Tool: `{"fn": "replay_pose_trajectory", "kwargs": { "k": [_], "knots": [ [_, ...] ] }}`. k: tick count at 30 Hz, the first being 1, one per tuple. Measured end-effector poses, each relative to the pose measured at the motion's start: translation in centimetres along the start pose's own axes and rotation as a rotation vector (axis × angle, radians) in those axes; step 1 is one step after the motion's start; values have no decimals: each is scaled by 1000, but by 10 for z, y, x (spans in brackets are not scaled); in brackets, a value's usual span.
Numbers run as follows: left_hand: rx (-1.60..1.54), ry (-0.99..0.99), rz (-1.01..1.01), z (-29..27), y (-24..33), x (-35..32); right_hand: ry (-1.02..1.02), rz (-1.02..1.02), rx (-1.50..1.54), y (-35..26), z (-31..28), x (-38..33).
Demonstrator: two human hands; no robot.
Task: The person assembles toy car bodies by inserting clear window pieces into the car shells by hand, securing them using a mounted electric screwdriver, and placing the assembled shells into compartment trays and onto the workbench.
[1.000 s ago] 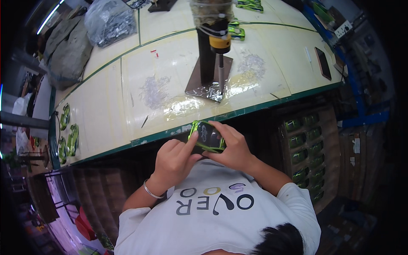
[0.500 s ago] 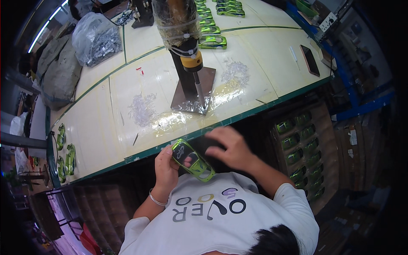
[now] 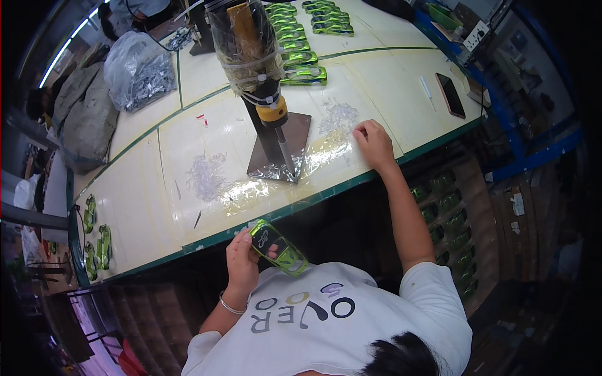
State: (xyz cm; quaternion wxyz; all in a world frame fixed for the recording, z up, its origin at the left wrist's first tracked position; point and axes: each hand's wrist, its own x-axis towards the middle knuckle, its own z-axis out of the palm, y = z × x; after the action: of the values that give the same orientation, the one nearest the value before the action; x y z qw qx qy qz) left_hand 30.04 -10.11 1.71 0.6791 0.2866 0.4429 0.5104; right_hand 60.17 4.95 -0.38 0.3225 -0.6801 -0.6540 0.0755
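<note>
My left hand (image 3: 242, 258) grips a shiny green toy car body (image 3: 279, 249) by its left end, just off the table's front edge. Fingertips show through the dark, see-through part of the shell. My right hand (image 3: 375, 145) is over the table at the right, its fingers curled together beside a loose pile of small clear plastic pieces (image 3: 339, 119). Whatever may be between those fingertips is too small to make out. Between the hands stands a powered screwdriver (image 3: 272, 111) wrapped in plastic, its shaft pointing down at a brown base plate (image 3: 303, 133).
Another clear-piece pile (image 3: 207, 177) lies left of the plate. Green car bodies stand in rows (image 3: 305, 76) at the back and in a small group (image 3: 103, 247) at far left. A phone (image 3: 450, 95) lies right. A tray of car bodies (image 3: 480, 216) sits below the table's right side.
My right hand has moved from beside the car body out to the right-hand pile, its fingers closing. My left hand still holds the car body, slightly lower in view.
</note>
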Motion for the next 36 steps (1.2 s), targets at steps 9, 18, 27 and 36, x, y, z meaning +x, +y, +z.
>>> {"fn": "replay_pose_trajectory", "kwargs": {
  "k": [9, 18, 27, 36],
  "knots": [
    [-5, -45, 12, 2, 3, 2, 109, 291, 1001, 6, -20, -16],
    [19, -124, -32, 13, 5, 4, -275, 404, 1820, -39, -34, -65],
    [65, -211, -49, 21, 7, 2, -293, 434, 1705, -56, -33, -79],
    [49, -190, -41, 13, 6, -4, 111, -239, -65, -4, -15, -30]
  ]
}}
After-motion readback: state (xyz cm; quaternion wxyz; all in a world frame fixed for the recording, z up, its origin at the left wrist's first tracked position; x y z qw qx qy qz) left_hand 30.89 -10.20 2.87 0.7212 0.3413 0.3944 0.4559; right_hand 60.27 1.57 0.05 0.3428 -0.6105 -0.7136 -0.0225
